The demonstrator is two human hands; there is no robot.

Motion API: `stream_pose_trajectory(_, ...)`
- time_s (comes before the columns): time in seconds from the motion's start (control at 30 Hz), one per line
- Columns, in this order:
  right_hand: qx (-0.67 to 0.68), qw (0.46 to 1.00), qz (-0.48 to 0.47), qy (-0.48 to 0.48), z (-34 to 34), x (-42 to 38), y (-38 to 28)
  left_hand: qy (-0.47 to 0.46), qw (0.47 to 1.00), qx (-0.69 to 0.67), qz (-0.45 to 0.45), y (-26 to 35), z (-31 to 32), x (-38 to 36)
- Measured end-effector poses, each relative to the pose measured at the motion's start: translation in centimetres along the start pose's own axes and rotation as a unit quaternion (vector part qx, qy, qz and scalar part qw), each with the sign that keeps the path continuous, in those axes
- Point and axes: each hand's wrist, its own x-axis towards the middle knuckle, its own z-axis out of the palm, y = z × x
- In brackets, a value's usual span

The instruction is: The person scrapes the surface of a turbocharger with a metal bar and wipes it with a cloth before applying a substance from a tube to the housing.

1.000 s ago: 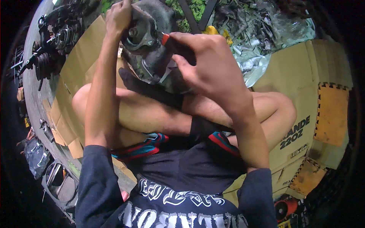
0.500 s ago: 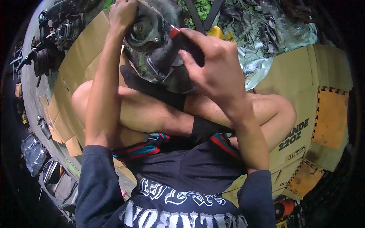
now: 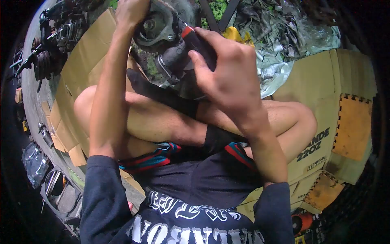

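Note:
My right hand is closed around the black and red handle of a screwdriver. Its thin metal tip points up and left at a grey metal engine part, which lies beyond my crossed legs. A round opening shows on the left side of that part. At the top edge, my left hand is at the part's upper left, with its fingers cut off by the frame, so what they touch is hidden.
Flattened cardboard lies under and around my legs. Crumpled plastic and cloths are at the upper right. Dark metal parts stand at the upper left. Orange foam mats lie at the right.
The screwdriver and my right hand have shifted slightly. Around the round opening, the surface of the metal part shows more clearly, and the part appears slightly moved.

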Motion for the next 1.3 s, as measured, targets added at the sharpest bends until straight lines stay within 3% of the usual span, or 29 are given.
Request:
stream_pose_trajectory(0.1, -0.054, 0.998, -0.013, 0.018, 0.7, -0.5, -0.7, 0.005, 1.000, 0.004, -0.001, -0.2, 0.5, -0.2)
stream_pose_trajectory(0.27, 0.096, 0.988, 0.109, -0.047, -1.2, 0.7, -1.2, 0.047, 0.999, -0.021, 0.004, -1.6, 1.9, -0.6)
stream_pose_trajectory(0.37, 0.046, 0.997, 0.068, -0.010, -0.8, 0.6, -0.9, 0.027, 1.000, -0.011, -0.009, -1.3, 1.5, -0.3)
stream_pose_trajectory(0.43, 0.026, 0.998, 0.053, -0.006, -0.5, 0.3, -0.9, -0.046, 0.998, -0.016, -0.030, 0.1, -0.3, 0.1)
stream_pose_trajectory(0.57, 0.017, 0.998, 0.053, 0.005, 0.3, -0.2, -1.5, -0.019, 0.999, -0.001, -0.026, -0.3, 0.7, -0.6)
stream_pose_trajectory(0.6, 0.017, 0.998, 0.053, 0.005, 0.1, -0.1, -1.5, 0.025, 1.000, -0.011, -0.016, -1.2, 1.7, -0.7)
stream_pose_trajectory(0.67, 0.124, 0.980, 0.144, -0.057, -0.9, 0.5, -1.1, 0.068, 0.997, -0.023, -0.006, -1.7, 2.5, -0.8)
stream_pose_trajectory(0.77, 0.198, 0.956, 0.193, -0.095, -2.0, 1.3, -0.4, 0.009, 0.999, -0.022, -0.032, -1.1, 1.4, -1.0)
stream_pose_trajectory(0.83, 0.177, 0.966, 0.172, -0.071, -1.5, 1.1, -0.2, 0.023, 0.999, -0.022, -0.017, -0.5, 0.8, -0.9)
stream_pose_trajectory(0.9, 0.053, 0.994, 0.100, -0.008, -0.9, 0.9, -0.7, -0.011, 0.999, -0.026, -0.026, 0.0, -0.1, -0.3)
stream_pose_trajectory(0.93, 0.045, 0.994, 0.101, -0.011, -0.6, 0.8, -1.2, -0.046, 0.998, -0.028, -0.035, 0.3, -0.4, -0.1)
stream_pose_trajectory(1.07, 0.056, 0.994, 0.097, 0.006, 0.4, -0.1, -1.6, -0.017, 0.999, -0.019, -0.026, -1.5, 1.9, -0.2)
stream_pose_trajectory(1.13, 0.090, 0.989, 0.119, -0.020, 0.0, -0.2, -1.4, 0.034, 0.998, -0.030, -0.032, -2.3, 3.1, -0.6)
stream_pose_trajectory(1.3, 0.206, 0.947, 0.222, -0.103, -1.9, 0.8, -0.3, 0.044, 0.998, -0.029, -0.024, -2.2, 2.7, -0.8)
